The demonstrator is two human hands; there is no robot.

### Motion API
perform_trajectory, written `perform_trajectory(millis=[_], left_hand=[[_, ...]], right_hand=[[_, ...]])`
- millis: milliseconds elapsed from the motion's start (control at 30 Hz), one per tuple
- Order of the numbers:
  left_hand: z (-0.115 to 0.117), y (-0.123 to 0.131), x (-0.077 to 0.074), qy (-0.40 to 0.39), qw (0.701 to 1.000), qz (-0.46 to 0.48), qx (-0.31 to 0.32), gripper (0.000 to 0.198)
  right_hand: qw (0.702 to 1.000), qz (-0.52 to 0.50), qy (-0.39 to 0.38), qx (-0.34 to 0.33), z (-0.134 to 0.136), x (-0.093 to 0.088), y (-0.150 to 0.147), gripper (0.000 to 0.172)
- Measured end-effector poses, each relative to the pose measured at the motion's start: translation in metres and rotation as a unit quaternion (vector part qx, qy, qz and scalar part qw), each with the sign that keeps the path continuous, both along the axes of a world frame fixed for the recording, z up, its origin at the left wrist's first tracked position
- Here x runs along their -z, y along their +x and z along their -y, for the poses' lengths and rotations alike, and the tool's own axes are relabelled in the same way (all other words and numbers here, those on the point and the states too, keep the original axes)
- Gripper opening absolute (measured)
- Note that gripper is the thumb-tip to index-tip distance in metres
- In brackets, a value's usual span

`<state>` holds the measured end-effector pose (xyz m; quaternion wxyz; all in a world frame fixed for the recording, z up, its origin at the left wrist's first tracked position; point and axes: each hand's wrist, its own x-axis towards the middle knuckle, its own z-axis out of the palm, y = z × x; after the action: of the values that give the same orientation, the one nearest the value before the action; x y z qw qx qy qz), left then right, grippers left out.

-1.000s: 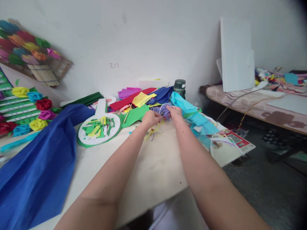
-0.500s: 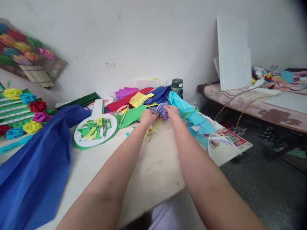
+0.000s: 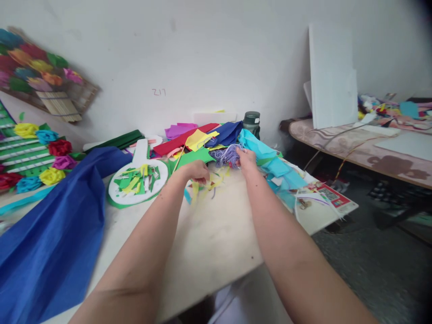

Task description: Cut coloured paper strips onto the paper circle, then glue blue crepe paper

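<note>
At the far left, a panel of paper flowers (image 3: 40, 67) is set against the pale wall (image 3: 202, 54), above a green piece with white stripes (image 3: 23, 155) edged with paper roses (image 3: 60, 147). A long blue sheet (image 3: 67, 225) drapes across the left of the pale tabletop (image 3: 209, 238). Beside it lies a white paddle shape (image 3: 140, 150), its round end strewn with green and yellow scraps (image 3: 133, 182). Farther right, the left hand (image 3: 198, 172) curls its fingers downward near loose yellow bits (image 3: 219, 176); whether it pinches anything, I cannot tell. Behind lie folded red (image 3: 185, 138) and dark blue sheets (image 3: 227, 132). In front of them sits a tangle of purple yarn (image 3: 225, 156), its right end pinched by the right hand (image 3: 247, 158). A dark green flask (image 3: 251, 120) stands near the wall; light-blue sheets (image 3: 280, 165) spread rightward. Past the dark floor (image 3: 351, 265), a second table (image 3: 340, 146) with a patterned cover bears upright white boards (image 3: 332, 81) and a colourful heap (image 3: 388, 110).
</note>
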<state>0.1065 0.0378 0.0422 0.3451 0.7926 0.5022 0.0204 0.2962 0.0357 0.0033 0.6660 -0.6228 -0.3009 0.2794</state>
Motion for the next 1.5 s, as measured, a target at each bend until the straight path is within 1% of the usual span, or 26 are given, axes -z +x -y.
perform_trajectory(millis=[100,133,233,300,400,500,633,733,800,900,1033,1100,1133,1167,1233,1300,1400,1500], left_hand=[[0.002,-0.005,-0.007,-0.033,0.997,-0.065,0.031,0.005],[0.002,-0.006,-0.009,-0.034,0.995,-0.087,0.041,0.008],[0.003,-0.004,-0.014,0.022,0.992,-0.119,0.047,0.022],[0.003,0.002,-0.013,0.081,0.991,-0.095,0.041,0.024],[0.006,0.017,-0.006,0.134,0.990,-0.018,0.028,0.019],[0.009,0.036,0.006,0.154,0.987,0.038,0.007,0.024],[0.013,0.059,0.018,0.186,0.980,0.051,-0.045,0.032],[0.011,0.068,0.023,0.201,0.975,0.050,-0.079,0.028],[0.006,0.068,0.025,0.199,0.975,0.051,-0.081,0.023],[-0.001,0.056,0.024,0.170,0.982,0.050,-0.062,0.019],[-0.002,0.031,0.013,0.097,0.995,0.019,-0.012,0.014],[-0.001,0.020,0.005,0.062,0.997,-0.029,0.017,0.013],[0.001,0.017,0.002,0.060,0.996,-0.058,0.025,0.014],[0.002,0.014,-0.001,0.071,0.993,-0.084,0.030,0.015],[0.003,0.014,-0.003,0.128,0.984,-0.118,0.029,0.014],[0.005,0.018,-0.002,0.195,0.973,-0.117,0.030,0.015],[0.007,0.030,0.006,0.259,0.963,-0.075,0.031,0.027],[0.005,0.046,0.018,0.278,0.959,-0.046,0.036,0.028]], right_hand=[[1.000,-0.003,0.005,0.011,-0.004,0.004,0.002,0.020],[1.000,0.001,0.009,0.017,-0.006,0.006,0.004,0.021],[0.999,0.023,0.026,0.030,-0.011,0.011,0.006,0.027],[0.999,0.026,0.032,0.027,-0.012,0.012,0.007,0.031],[0.999,0.008,0.033,0.015,-0.010,0.010,0.004,0.032],[0.999,-0.003,0.039,0.005,-0.006,0.006,0.000,0.034],[0.999,-0.018,0.045,-0.016,-0.002,0.003,-0.005,0.035],[0.998,-0.036,0.044,-0.036,-0.002,0.004,-0.006,0.034],[0.997,-0.045,0.047,-0.042,-0.002,0.005,-0.005,0.033],[0.997,-0.049,0.054,-0.034,-0.004,0.005,-0.003,0.031],[0.997,-0.050,0.044,-0.026,-0.004,0.002,-0.002,0.025],[0.998,-0.043,0.047,-0.029,-0.004,0.001,-0.002,0.023],[0.998,-0.035,0.050,-0.029,-0.005,0.001,-0.001,0.022],[0.998,-0.022,0.052,-0.027,-0.006,0.002,-0.001,0.022],[0.998,0.016,0.057,-0.011,-0.008,0.005,0.002,0.023],[0.996,0.058,0.061,0.015,-0.010,0.008,0.006,0.027],[0.993,0.100,0.062,0.033,-0.013,0.011,0.012,0.031],[0.990,0.121,0.065,0.037,-0.014,0.011,0.014,0.034]])
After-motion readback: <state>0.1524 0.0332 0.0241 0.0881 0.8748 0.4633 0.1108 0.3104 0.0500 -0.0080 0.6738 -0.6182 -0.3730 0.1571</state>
